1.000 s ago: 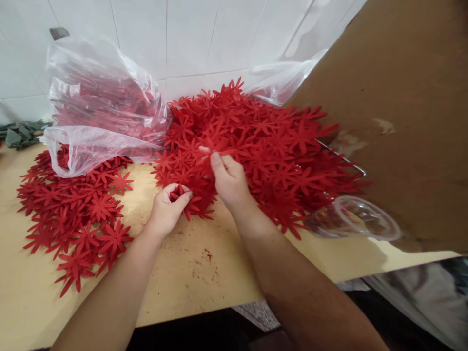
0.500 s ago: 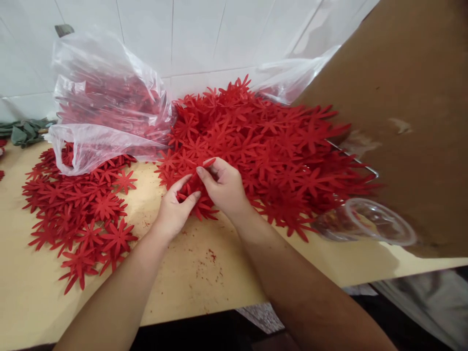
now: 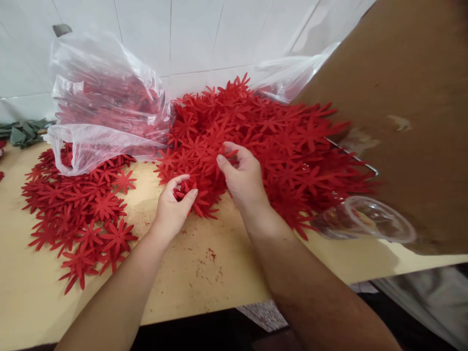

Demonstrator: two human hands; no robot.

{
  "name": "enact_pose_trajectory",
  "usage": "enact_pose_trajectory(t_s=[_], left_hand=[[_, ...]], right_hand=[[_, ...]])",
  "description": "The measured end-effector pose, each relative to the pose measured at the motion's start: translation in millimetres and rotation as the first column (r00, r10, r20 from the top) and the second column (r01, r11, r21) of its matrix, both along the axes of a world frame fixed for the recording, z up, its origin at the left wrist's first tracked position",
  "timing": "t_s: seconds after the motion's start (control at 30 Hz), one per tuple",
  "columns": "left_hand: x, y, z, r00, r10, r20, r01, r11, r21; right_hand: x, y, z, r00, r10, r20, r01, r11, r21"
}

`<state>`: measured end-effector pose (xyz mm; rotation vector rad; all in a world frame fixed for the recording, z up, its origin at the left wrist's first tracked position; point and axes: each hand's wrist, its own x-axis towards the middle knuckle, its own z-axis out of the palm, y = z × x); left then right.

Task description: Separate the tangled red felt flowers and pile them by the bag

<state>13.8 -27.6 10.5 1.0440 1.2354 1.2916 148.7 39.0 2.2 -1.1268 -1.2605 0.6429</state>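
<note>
Low in front of the big pile, my left hand [image 3: 174, 202] curves its thumb and fingers around a red fabric flower [image 3: 179, 194], whose petals show in the gap. Up and to the right, my right hand [image 3: 243, 175] has thumb and fingers bent over the pile, with a red petal piece between them; how much it holds blends into the red behind. The large pile of red many-petalled flowers [image 3: 278, 131] lies beyond and around both hands. A smaller heap of the same flowers [image 3: 76, 204] is spread at the left.
A clear plastic bag [image 3: 109, 102] of red flowers stands behind the left heap. At the right, a clear plastic cup [image 3: 380, 219] lies on its side against a brown cardboard box [image 3: 409, 97]. Red specks dot the table [image 3: 190, 278]. Green cloth pieces [image 3: 24, 132] lie far left.
My right hand has moved right and slightly up, away from my left. My left hand has barely shifted, and the gap between the hands is wider.
</note>
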Motion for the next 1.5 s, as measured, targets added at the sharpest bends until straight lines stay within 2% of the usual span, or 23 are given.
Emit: enact_pose_trajectory(t_s=[0.07, 0.13, 0.23, 0.33, 0.47, 0.57, 0.63, 0.8, 0.9, 1.0, 1.1, 1.17, 1.33, 1.5], left_hand=[[0.1, -0.7, 1.4, 1.0, 0.021, -0.001, -0.021, 1.0, -0.012], [-1.0, 0.2, 0.7, 0.999, 0.006, 0.04, -0.006, 1.0, -0.01], [-4.6, 3.8, -1.2, 0.992, -0.041, 0.123, 0.039, 0.999, 0.018], [-8.1, 7.2, -0.4, 0.985, 0.004, 0.174, -0.009, 1.0, 0.028], [-10.1, 8.3, 2.3, 0.982, 0.047, 0.181, -0.052, 0.998, 0.024], [-12.5, 8.1, 1.0, 0.989, 0.048, 0.143, -0.053, 0.998, 0.029], [-15.2, 8.6, -0.8, 0.992, 0.052, 0.116, -0.058, 0.997, 0.051], [-17.2, 7.9, 0.1, 0.995, 0.006, 0.098, -0.014, 0.997, 0.079], [-14.0, 5.4, 3.5, 0.99, -0.041, 0.132, 0.039, 0.999, 0.023], [-13.4, 5.0, 5.2, 0.989, -0.029, 0.142, 0.035, 0.999, -0.042], [-16.1, 6.3, 5.5, 0.992, -0.002, 0.126, 0.01, 0.998, -0.064], [-17.7, 6.4, 6.0, 0.992, -0.003, 0.127, 0.01, 0.998, -0.054], [-15.5, 3.9, 7.2, 0.981, -0.098, 0.168, 0.103, 0.994, -0.021], [-9.6, 5.2, 4.1, 0.976, -0.089, 0.201, 0.086, 0.996, 0.024]], right_hand=[[1.8, -0.7, 1.9, 0.993, -0.081, 0.09, 0.075, 0.995, 0.071], [-1.5, -6.9, 7.4, 0.988, -0.049, 0.148, 0.035, 0.995, 0.097], [-10.8, -20.3, 16.7, 0.962, 0.236, 0.135, -0.237, 0.971, -0.008], [-18.0, -29.6, 20.3, 0.862, 0.491, 0.127, -0.472, 0.868, -0.153], [-21.8, -32.2, 19.2, 0.78, 0.621, 0.068, -0.592, 0.769, -0.24], [-23.8, -31.9, 17.8, 0.746, 0.665, 0.02, -0.642, 0.728, -0.242], [-26.0, -31.7, 15.6, 0.757, 0.652, 0.047, -0.629, 0.746, -0.221], [-31.6, -29.0, 7.3, 0.866, 0.471, 0.172, -0.461, 0.882, -0.093], [-30.1, -24.2, 5.4, 0.915, 0.396, 0.08, -0.391, 0.918, -0.065], [-25.2, -17.8, 4.9, 0.96, 0.278, -0.046, -0.28, 0.958, -0.055], [-21.3, -14.3, 5.3, 0.969, 0.225, -0.101, -0.235, 0.968, -0.091], [-21.0, -15.6, 7.4, 0.958, 0.261, -0.118, -0.274, 0.954, -0.119], [-25.6, -25.2, 13.6, 0.915, 0.388, -0.107, -0.401, 0.901, -0.164], [-34.5, -28.2, 6.1, 0.944, 0.33, 0.028, -0.325, 0.938, -0.117]])
